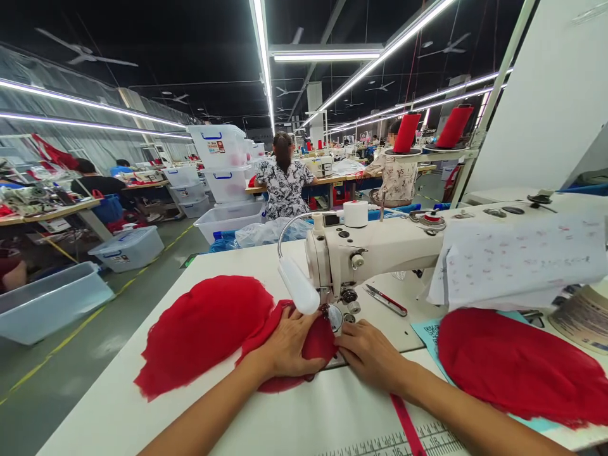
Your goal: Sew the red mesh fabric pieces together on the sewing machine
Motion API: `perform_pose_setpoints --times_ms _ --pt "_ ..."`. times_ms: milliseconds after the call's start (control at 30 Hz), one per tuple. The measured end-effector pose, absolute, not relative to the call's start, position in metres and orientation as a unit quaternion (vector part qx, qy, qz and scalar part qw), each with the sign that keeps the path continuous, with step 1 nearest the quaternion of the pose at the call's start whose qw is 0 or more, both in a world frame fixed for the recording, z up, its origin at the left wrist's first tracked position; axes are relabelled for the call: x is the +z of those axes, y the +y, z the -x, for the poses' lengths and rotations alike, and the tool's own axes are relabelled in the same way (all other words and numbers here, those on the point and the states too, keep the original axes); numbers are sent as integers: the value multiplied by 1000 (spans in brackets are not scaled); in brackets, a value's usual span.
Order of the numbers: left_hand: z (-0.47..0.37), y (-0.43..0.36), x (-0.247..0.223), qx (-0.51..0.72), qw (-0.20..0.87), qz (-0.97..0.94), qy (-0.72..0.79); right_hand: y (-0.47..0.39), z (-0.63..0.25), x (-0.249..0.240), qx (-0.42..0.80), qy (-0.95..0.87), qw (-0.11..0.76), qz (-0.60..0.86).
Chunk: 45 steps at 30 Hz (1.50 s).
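Note:
A white sewing machine (380, 244) stands on the white table, its head over a piece of red fabric (319, 342). My left hand (289, 345) lies spread on that fabric, left of the needle area, its fingers apart. On the right side, my right hand (368, 351) has its fingers bent together at the fabric's right edge, beside the presser foot; its fingertips pinch or press the edge. A white lamp head (298, 285) partly hides the needle area. A red strip (406, 421) hangs below my right wrist.
A red fabric stack (204, 329) lies at left, another (517, 367) at right on light blue paper. Red-handled snips (387, 299) rest behind my right hand. Printed paper (522, 259) drapes over the machine. Plastic bins (126, 247) and seated people are beyond the table.

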<state>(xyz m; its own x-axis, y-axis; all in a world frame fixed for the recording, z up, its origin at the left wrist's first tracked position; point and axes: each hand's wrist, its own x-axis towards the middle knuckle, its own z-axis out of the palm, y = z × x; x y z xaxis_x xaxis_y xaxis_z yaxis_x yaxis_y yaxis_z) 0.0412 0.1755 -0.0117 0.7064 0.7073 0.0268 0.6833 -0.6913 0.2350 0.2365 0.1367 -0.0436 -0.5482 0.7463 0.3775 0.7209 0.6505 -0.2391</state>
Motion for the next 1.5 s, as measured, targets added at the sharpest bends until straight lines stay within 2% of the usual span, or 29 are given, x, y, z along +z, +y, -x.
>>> perform_pose_setpoints --times_ms 233,467,667,800,1133,1333,1500 --pt "-38 185 -13 65 115 -926 353 138 -236 -46 14 -882 239 406" --pt "-35 189 -13 98 79 -948 294 137 -236 -48 15 -880 236 412" --pt "-43 155 -11 142 70 -933 324 142 -247 -43 122 -841 282 445" --pt "-48 135 -16 119 96 -927 342 145 -253 -41 166 -830 303 438" --pt "-44 132 -21 116 99 -932 330 142 -253 -38 104 -874 242 408" --pt "-44 130 -22 102 106 -933 328 141 -254 -40 73 -895 242 369" --pt "-41 131 -20 88 97 -939 319 138 -250 -40 -5 -907 236 348"
